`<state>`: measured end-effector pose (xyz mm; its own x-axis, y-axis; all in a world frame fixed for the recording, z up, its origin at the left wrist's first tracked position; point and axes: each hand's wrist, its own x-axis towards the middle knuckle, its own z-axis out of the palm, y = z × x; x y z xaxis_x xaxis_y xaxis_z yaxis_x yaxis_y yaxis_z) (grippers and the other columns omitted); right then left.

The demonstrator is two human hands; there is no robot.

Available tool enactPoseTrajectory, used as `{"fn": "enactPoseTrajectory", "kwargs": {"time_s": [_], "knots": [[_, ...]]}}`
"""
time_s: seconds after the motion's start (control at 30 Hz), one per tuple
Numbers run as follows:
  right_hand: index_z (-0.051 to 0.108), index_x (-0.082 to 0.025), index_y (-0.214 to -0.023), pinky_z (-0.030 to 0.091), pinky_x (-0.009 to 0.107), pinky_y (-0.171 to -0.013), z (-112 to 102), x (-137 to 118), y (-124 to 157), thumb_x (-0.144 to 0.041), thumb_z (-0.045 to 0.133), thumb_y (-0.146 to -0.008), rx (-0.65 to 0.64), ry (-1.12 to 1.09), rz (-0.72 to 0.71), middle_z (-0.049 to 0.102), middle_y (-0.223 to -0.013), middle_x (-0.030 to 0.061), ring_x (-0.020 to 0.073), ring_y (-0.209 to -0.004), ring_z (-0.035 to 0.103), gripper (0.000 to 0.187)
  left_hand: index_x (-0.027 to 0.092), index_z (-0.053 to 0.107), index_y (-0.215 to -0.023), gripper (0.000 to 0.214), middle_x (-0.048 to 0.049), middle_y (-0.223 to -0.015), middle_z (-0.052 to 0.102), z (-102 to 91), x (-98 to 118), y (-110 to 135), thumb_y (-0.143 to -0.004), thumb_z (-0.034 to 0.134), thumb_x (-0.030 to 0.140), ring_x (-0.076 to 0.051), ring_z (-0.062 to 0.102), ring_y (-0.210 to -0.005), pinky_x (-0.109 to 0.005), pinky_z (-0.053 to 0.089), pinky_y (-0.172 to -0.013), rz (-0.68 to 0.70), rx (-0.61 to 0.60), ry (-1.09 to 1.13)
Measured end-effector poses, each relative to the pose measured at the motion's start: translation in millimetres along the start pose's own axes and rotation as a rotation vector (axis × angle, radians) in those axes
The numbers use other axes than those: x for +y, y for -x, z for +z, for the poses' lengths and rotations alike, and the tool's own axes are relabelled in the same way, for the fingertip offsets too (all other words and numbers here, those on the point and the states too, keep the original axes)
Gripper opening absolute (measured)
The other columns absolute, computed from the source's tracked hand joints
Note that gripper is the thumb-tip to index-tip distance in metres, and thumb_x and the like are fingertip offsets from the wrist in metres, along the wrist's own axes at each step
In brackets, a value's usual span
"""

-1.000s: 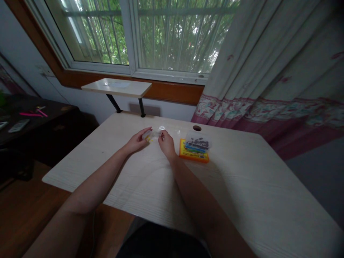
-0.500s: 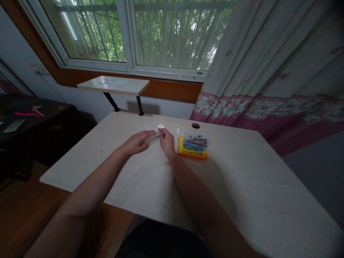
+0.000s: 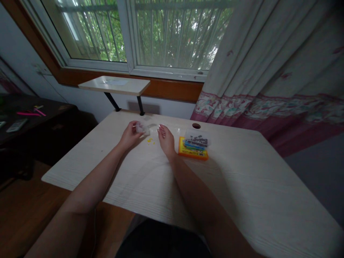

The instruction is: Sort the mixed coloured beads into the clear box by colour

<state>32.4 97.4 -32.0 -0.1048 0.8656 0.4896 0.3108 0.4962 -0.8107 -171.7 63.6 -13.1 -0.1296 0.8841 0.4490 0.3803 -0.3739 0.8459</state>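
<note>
My left hand (image 3: 130, 134) is closed on a clear plastic container (image 3: 142, 128), gripping its left end just above the desk. My right hand (image 3: 166, 139) is a little to the right, apart from the container. Its fingers are curled together. A small pale bit shows at its fingertips, too small to name. On the desk between the hands lie several tiny yellow pieces (image 3: 149, 141). Right of my right hand, a clear plastic box (image 3: 198, 138) with dark pieces inside sits on a yellow and orange box (image 3: 193, 154), with something blue between them.
The pale wooden desk (image 3: 242, 172) has a round cable hole (image 3: 196, 126) near its back edge. A small raised shelf (image 3: 115, 85) on black legs stands at the back left. A curtain (image 3: 258, 93) hangs behind the right side. A dark table (image 3: 29, 122) stands at the left.
My hands have come apart. My left hand has moved left with the clear container, while my right hand has let go of it. The yellow pieces beneath are now in plain sight.
</note>
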Motion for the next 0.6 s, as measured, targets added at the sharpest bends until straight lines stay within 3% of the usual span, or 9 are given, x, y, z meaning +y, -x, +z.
{"fn": "enactPoseTrajectory", "kwargs": {"time_s": [0.1, 0.17, 0.3, 0.4, 0.5, 0.6], "knots": [[0.055, -0.021, -0.131, 0.049, 0.034, -0.101, -3, -4, 2, -0.022, 0.045, -0.096, -0.022, 0.058, -0.018, 0.066, -0.125, 0.0085, 0.0158, -0.112, 0.064, 0.036, 0.023, 0.050, -0.119, 0.047, -0.0084, -0.112, 0.062, -6.3, -14, -6, -0.078, 0.071, 0.035, -0.019, 0.066, -0.093, -0.044, 0.054, -0.090, -0.066, 0.160, -0.028], [0.055, -0.021, -0.131, 0.048, 0.034, -0.103, -5, -9, 3, -0.018, 0.044, -0.095, -0.044, 0.105, -0.051, 0.065, -0.127, 0.0081, 0.0155, -0.114, 0.062, 0.038, 0.020, 0.055, -0.117, 0.045, -0.0106, -0.113, 0.060, -11.8, -21, -8, -0.079, 0.069, 0.039, -0.021, 0.063, -0.098, -0.045, 0.052, -0.093, -0.048, 0.206, -0.197], [0.057, -0.020, -0.130, 0.043, 0.032, -0.107, -10, -32, 0, -0.012, 0.042, -0.093, -0.101, 0.178, -0.182, 0.063, -0.128, 0.0078, 0.0148, -0.119, 0.057, 0.041, 0.014, 0.062, -0.117, 0.050, -0.0170, -0.122, 0.055, -19.4, -29, -4, -0.080, 0.067, 0.048, -0.031, 0.052, -0.119, -0.049, 0.041, -0.108, 0.004, 0.201, -0.624], [0.061, -0.021, -0.126, 0.038, 0.033, -0.111, -20, -63, -10, -0.012, 0.044, -0.093, -0.161, 0.245, -0.287, 0.060, -0.131, 0.0075, 0.0151, -0.126, 0.051, 0.038, 0.013, 0.065, -0.114, 0.053, -0.0191, -0.128, 0.052, -19.9, -30, 0, -0.081, 0.064, 0.055, -0.036, 0.044, -0.127, -0.050, 0.035, -0.111, -0.033, 0.145, -0.817], [0.066, -0.023, -0.119, 0.037, 0.039, -0.113, -46, -101, -19, -0.023, 0.056, -0.092, -0.295, 0.357, -0.319, 0.059, -0.133, 0.0068, 0.0196, -0.128, 0.049, 0.029, 0.012, 0.066, -0.108, 0.054, -0.0213, -0.133, 0.050, -18.3, -30, 1, -0.083, 0.059, 0.059, -0.037, 0.041, -0.130, -0.050, 0.034, -0.110, -0.074, 0.074, -0.899], [0.064, -0.026, -0.123, 0.037, 0.044, -0.113, -93, -132, -24, -0.029, 0.068, -0.085, -0.462, 0.478, -0.284, 0.060, -0.133, 0.0057, 0.0237, -0.130, 0.049, 0.039, 0.012, 0.066, -0.105, 0.052, -0.0223, -0.136, 0.049, -16.7, -31, 1, -0.084, 0.057, 0.059, -0.038, 0.039, -0.132, -0.052, 0.032, -0.110, -0.099, 0.044, -0.901]]}}
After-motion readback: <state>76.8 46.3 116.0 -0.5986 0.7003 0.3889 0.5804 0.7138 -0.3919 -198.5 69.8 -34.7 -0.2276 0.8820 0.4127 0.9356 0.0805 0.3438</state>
